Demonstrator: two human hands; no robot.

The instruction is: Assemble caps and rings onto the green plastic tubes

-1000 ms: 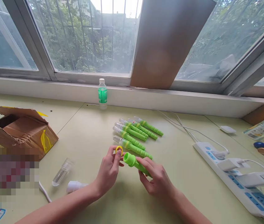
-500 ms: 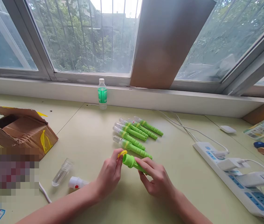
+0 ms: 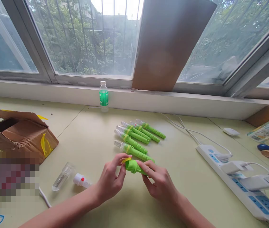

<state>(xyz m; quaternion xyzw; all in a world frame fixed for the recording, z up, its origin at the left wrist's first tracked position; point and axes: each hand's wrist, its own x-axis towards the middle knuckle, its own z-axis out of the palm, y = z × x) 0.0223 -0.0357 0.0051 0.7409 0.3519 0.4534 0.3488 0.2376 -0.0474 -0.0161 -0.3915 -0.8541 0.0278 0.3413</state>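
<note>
Yellow ring pinched in left hand at green tube mouth; right hand grips tube.

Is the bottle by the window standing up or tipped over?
Standing up: the bottle stands upright on the table, white cap on top.

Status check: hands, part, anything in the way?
Left hand pinching yellow ring at threaded end of green tube. Right hand gripping tube body. Clear cap lies apart, left; row of assembled tubes just behind hands.
</note>
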